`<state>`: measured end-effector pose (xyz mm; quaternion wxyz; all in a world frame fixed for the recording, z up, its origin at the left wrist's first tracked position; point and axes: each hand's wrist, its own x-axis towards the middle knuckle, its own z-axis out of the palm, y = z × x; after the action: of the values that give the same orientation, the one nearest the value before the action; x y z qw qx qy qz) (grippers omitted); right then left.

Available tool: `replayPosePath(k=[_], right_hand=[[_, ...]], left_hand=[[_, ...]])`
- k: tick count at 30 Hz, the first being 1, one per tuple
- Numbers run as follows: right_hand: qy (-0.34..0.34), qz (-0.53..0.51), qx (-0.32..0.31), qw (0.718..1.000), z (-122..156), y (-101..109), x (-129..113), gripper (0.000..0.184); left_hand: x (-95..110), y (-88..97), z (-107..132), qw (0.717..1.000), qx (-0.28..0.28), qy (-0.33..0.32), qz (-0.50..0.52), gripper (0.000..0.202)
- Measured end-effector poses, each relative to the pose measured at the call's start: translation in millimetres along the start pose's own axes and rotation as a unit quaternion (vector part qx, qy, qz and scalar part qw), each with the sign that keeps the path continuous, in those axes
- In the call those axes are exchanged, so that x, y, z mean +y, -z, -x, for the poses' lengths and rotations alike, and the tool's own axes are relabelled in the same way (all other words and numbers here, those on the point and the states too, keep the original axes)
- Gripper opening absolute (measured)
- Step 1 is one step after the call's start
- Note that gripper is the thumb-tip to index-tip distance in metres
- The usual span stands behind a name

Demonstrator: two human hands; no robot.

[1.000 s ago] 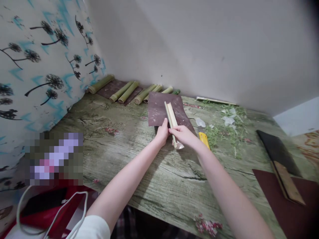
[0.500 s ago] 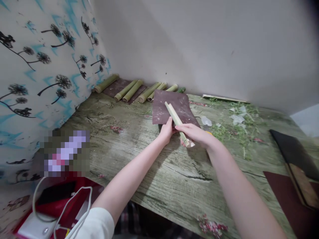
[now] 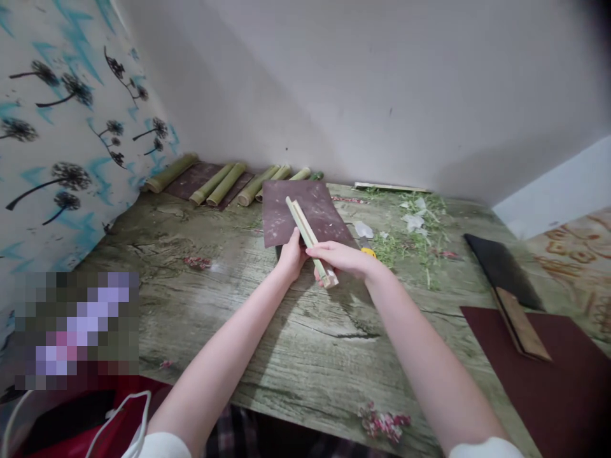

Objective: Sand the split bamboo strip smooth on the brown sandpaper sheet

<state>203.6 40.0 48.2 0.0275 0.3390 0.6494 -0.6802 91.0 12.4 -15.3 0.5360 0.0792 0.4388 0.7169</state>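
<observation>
From the head view, the split bamboo strip (image 3: 305, 232) lay lengthwise between the two hands, its far end over a dark sandpaper sheet (image 3: 281, 213) and its near end just past the fingers, above the wood-print surface (image 3: 214, 312). The right hand (image 3: 341, 257) was clamped around the strip close to its near end; the left hand (image 3: 292, 256) stood beside it, fingers hidden behind, so whether that grip was closed could not be told. Along the far edge lay six bamboo lengths (image 3: 226, 184), one small green piece (image 3: 316, 175) and a second sandpaper sheet (image 3: 191, 180). To the right were one yellow utility knife (image 3: 368, 252), one cleaver (image 3: 499, 277) and one dark red mat (image 3: 534, 375). The thin strip could have slipped from the right grip, or snapped if bent too hard; the unweighted sheet could have slid
</observation>
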Motion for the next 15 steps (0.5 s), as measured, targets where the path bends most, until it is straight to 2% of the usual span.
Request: replayPosePath(k=[2, 5, 9, 11, 15], right_hand=[[-0.014, -0.015, -0.022, 1.0, 3, 3, -2, 0.028], [-0.01, -0.055, -0.013, 0.998, -1, 3, -1, 0.029], [0.015, -0.095, 0.016, 0.995, -10, -1, 5, 0.029], [0.02, -0.112, 0.0, 0.994, -11, -1, 7, 0.028], [0.017, -0.159, -0.065, 0.985, -9, 8, 9, 0.032]], left_hand=[[1, -0.8, 0, 1.0, -0.017, -0.006, 0.015, 0.033], [1, -0.4, 1, 0.999, -0.04, 0.008, 0.027, 0.037], [0, 2.7, 3, 0.997, -0.04, 0.044, -0.05, 0.046], [1, 3.2, 4, 0.995, -0.045, 0.054, -0.065, 0.049], [3, -0.5, 6, 0.997, -0.057, 0.048, -0.026, 0.048]])
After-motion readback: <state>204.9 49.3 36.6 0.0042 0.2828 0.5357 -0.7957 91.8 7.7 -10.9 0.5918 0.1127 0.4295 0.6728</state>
